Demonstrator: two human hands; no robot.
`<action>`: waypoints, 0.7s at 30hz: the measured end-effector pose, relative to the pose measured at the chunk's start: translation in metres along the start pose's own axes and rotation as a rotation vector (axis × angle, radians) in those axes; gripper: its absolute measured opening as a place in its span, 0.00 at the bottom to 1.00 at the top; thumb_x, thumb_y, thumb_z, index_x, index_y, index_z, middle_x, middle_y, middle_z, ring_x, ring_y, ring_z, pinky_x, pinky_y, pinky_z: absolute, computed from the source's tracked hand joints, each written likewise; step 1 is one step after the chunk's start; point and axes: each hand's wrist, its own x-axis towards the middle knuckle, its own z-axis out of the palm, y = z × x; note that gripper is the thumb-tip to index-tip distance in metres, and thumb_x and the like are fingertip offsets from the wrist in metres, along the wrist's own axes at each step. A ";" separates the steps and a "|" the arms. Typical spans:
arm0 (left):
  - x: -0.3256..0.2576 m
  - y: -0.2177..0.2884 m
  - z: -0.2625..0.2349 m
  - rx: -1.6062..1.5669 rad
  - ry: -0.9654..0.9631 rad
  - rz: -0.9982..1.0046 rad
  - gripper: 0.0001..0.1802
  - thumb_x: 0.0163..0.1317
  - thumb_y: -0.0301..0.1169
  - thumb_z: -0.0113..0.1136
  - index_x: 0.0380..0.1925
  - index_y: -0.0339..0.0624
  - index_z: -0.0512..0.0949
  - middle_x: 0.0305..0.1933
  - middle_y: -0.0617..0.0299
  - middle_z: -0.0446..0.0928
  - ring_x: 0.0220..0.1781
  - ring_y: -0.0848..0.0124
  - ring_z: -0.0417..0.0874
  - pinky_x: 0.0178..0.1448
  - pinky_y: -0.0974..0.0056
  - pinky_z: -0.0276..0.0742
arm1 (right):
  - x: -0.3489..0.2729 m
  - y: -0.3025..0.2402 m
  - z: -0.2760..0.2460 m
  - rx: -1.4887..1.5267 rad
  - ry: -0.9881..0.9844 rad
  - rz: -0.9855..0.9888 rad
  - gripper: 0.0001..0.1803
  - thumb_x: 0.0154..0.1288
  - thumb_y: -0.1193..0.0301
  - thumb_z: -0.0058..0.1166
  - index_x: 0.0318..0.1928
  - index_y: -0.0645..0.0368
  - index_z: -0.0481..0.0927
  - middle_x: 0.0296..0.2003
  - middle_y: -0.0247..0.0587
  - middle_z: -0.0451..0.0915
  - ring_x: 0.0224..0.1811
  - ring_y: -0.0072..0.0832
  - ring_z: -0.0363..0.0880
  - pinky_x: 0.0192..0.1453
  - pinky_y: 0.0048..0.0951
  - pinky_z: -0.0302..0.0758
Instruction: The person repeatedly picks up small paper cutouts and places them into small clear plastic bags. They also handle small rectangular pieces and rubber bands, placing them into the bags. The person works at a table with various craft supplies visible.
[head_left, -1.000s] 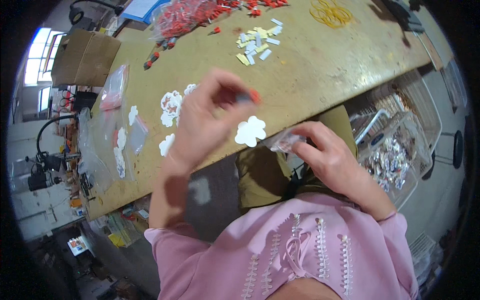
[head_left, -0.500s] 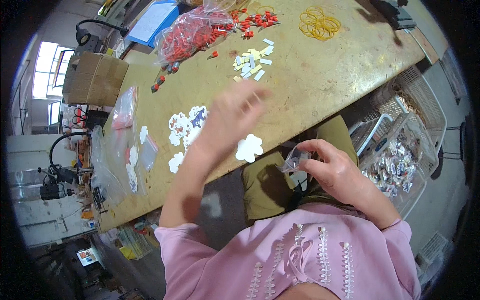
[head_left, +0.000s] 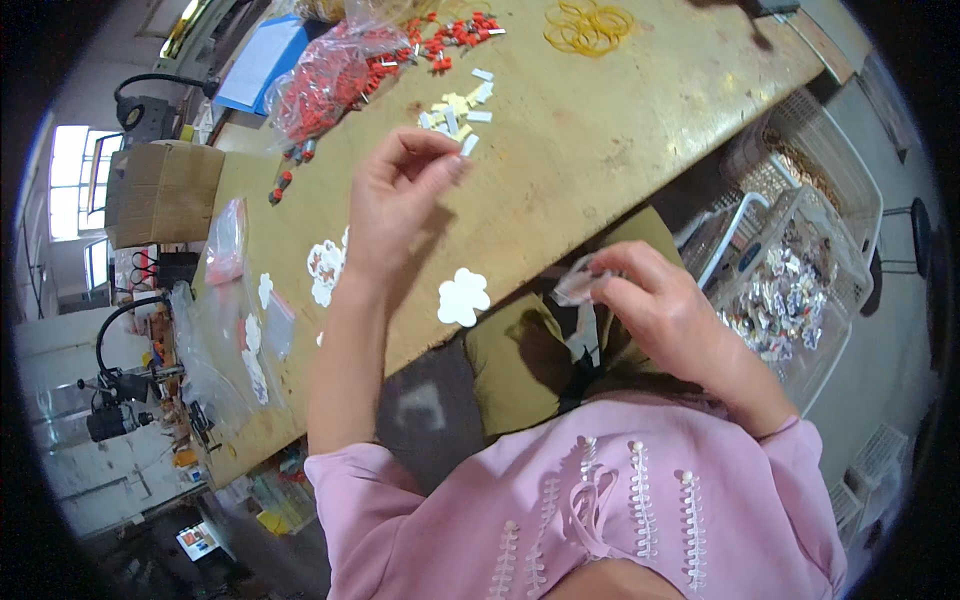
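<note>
My left hand is over the worktable, fingers half curled, with thumb and index fingertips slightly apart. They are beside a white strip at the near edge of a pile of small white and pale yellow strips. I see nothing held in that hand. Above my lap, thumb and fingers of my right hand pinch a small clear plastic bag. A white flower-shaped cutout lies near the table edge, between the hands. Printed cutouts are partly hidden behind my left forearm.
Red-capped small parts fill a clear bag and spill across the far table. Yellow rubber bands lie farther right. Clear bags and a cardboard box are at left. A basket of shiny small packets stands at right.
My left hand has moved toward the strips and slowed from a blur. The right hand keeps hold of the plastic bag, which looks more crumpled. The whole view has shifted.
</note>
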 end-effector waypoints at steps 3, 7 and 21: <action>-0.057 0.022 0.045 -0.193 -0.155 -0.008 0.10 0.68 0.18 0.69 0.46 0.40 0.83 0.51 0.61 0.85 0.55 0.73 0.85 0.61 0.66 0.80 | 0.006 -0.004 0.000 0.056 -0.040 -0.001 0.09 0.65 0.77 0.60 0.45 0.64 0.80 0.54 0.53 0.82 0.56 0.48 0.85 0.57 0.41 0.85; -0.088 0.001 0.062 -0.077 -0.242 0.216 0.09 0.66 0.21 0.73 0.45 0.41 0.85 0.53 0.60 0.86 0.58 0.67 0.83 0.65 0.61 0.77 | 0.011 -0.014 0.003 0.134 -0.061 -0.002 0.09 0.64 0.77 0.61 0.45 0.65 0.81 0.55 0.53 0.82 0.57 0.49 0.85 0.57 0.41 0.86; 0.030 -0.039 -0.060 0.766 -0.108 0.168 0.08 0.65 0.22 0.69 0.44 0.38 0.87 0.43 0.55 0.82 0.42 0.63 0.88 0.49 0.60 0.84 | -0.003 -0.011 0.004 0.145 -0.077 0.052 0.09 0.64 0.81 0.61 0.44 0.65 0.81 0.56 0.53 0.83 0.57 0.49 0.86 0.56 0.42 0.86</action>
